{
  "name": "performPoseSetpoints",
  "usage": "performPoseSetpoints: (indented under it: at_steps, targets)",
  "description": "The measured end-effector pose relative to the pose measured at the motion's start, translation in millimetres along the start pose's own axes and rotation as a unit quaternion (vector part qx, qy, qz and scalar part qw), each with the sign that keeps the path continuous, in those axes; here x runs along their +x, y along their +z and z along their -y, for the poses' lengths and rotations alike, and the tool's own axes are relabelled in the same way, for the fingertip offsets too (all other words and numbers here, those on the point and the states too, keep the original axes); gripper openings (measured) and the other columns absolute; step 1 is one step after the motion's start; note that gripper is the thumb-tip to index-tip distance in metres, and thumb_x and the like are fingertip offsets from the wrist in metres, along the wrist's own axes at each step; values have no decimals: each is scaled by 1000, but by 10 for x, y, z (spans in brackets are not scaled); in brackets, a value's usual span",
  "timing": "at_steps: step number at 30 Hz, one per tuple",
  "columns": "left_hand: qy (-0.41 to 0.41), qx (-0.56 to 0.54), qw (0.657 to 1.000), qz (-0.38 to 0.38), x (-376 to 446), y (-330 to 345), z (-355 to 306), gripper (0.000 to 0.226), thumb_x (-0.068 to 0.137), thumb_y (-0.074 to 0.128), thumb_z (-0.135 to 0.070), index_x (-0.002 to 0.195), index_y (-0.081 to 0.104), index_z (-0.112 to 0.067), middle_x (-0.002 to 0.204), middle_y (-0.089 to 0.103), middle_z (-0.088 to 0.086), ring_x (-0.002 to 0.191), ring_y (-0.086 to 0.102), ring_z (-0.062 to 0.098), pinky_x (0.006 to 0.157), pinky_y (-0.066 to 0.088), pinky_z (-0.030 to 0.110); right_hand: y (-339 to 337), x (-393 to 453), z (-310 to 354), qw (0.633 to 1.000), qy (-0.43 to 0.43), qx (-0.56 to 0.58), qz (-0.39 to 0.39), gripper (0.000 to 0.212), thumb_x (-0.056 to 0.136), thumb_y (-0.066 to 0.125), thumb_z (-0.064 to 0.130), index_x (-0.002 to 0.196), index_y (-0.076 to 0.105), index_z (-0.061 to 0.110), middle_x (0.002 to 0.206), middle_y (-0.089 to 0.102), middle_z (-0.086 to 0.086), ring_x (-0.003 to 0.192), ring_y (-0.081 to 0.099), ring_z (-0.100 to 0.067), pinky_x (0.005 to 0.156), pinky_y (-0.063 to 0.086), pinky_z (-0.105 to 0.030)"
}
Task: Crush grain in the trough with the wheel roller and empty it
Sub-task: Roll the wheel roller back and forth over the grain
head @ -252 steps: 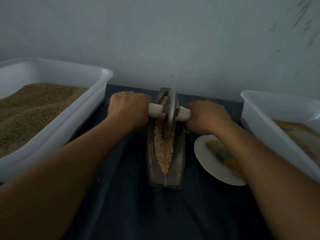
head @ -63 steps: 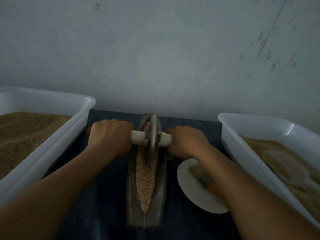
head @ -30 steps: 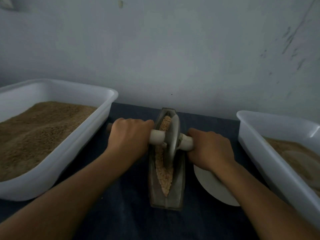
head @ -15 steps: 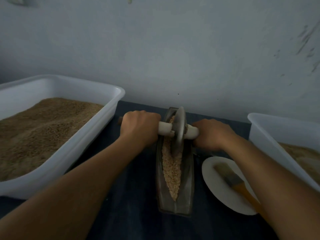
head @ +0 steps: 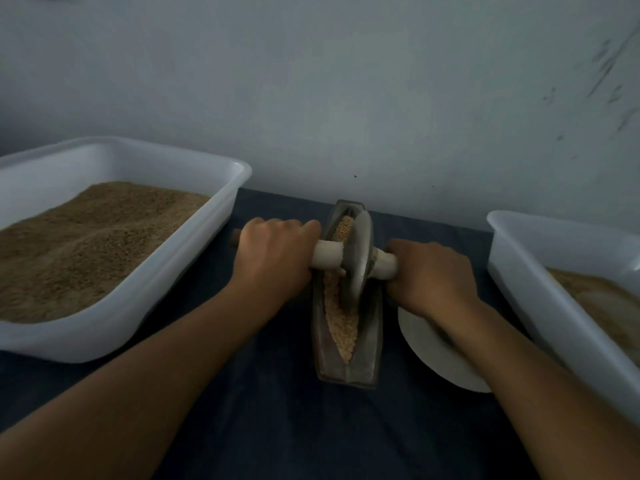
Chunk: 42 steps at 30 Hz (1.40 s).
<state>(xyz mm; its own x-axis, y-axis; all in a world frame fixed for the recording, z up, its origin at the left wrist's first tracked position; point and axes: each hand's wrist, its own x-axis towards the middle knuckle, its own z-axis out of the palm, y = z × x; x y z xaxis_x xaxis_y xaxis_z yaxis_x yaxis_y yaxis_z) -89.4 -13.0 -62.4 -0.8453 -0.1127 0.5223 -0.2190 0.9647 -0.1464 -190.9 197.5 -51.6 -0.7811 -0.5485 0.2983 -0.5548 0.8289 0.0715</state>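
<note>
left hand (head: 273, 261): my fingers wrapped round the roller's axle
wheel roller (head: 360, 259): in trough (head: 372, 327) toward far end, grain (head: 341, 323) coarse
right hand (head: 429, 275): fingers curled on axle
step: crushing
next: I'd draw wheel toward me, even pressure, before emptying

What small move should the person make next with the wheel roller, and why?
Probably draw the wheel roller back toward the near end of the trough. Left hand and right hand each grip a handle, the wheel sits toward the far end, and the grain in front of it looks whole.
</note>
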Motion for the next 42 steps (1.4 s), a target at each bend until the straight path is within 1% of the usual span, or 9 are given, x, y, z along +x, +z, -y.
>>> performPoseSetpoints:
  at_steps: [7, 12, 17, 25, 30, 33, 36, 39, 42]
  targets:
    - [2, -37, 998, 59, -160, -190, 7, 41, 82, 72, -45, 91, 33, -35, 84, 49, -11, 74, 50, 14, 70, 38, 35, -90, -349, 68, 999, -19, -7, -49, 19, 84, 63, 47, 93, 52, 36, 64, 45, 13, 53, 36, -6, 47, 18, -26]
    - [-6, -36, 998, 45, -260, -230, 5, 39, 83, 70, -44, 91, 33, -34, 84, 52, -11, 76, 56, 14, 68, 39, 33, -146, -433, 114, 996, -32, -41, -79, 20, 83, 68, 46, 92, 55, 34, 59, 35, 13, 49, 23, -2, 47, 11, -25]
    - [-10, -17, 999, 35, -225, -167, 3, 39, 83, 71, -43, 90, 35, -33, 85, 56, -10, 73, 56, 14, 65, 37, 32, -106, -346, 88, 996, -27, -39, -69, 21, 83, 66, 49, 87, 49, 36, 58, 36, 14, 50, 26, 0, 47, 13, -25]
    - [-12, -11, 997, 72, 103, -37, 42, 27, 82, 69, -46, 90, 46, -36, 75, 45, -10, 69, 47, 16, 60, 36, 32, 22, 33, -40, 1000, -6, -5, 11, 17, 74, 63, 48, 85, 52, 41, 67, 47, 14, 56, 33, -2, 49, 20, -25]
    - [-19, -20, 994, 103, 279, 43, 85, 20, 81, 67, -45, 93, 53, -37, 77, 49, -8, 71, 48, 18, 63, 41, 34, 30, 330, -94, 996, -15, 6, 91, 22, 67, 61, 52, 84, 58, 38, 76, 56, 15, 62, 46, -8, 50, 29, -26]
    - [-22, -18, 994, 108, 379, 70, 96, 20, 80, 67, -43, 89, 50, -36, 79, 51, -7, 71, 48, 20, 64, 42, 35, 19, 482, -121, 990, -26, 23, 139, 22, 63, 63, 52, 80, 60, 39, 81, 61, 14, 69, 56, -10, 52, 35, -27]
    - [-21, -17, 994, 107, 441, 104, 105, 18, 80, 66, -43, 89, 52, -36, 79, 52, -6, 71, 49, 20, 62, 39, 35, 25, 597, -128, 987, -38, 28, 156, 28, 66, 58, 56, 86, 65, 38, 90, 66, 10, 78, 61, -16, 58, 43, -29]
    - [-20, -21, 993, 111, 483, 116, 123, 18, 81, 66, -43, 88, 50, -36, 80, 53, -6, 71, 50, 20, 62, 40, 35, -5, 652, -118, 984, -41, 38, 172, 38, 66, 56, 57, 95, 68, 36, 95, 68, 5, 83, 64, -20, 74, 56, -37]
    - [-19, -21, 994, 105, 474, 114, 115, 20, 82, 65, -43, 87, 48, -36, 80, 53, -6, 71, 50, 20, 62, 41, 35, -13, 607, -119, 985, -34, 40, 161, 37, 66, 56, 57, 95, 68, 36, 92, 67, 7, 79, 62, -17, 66, 52, -33]
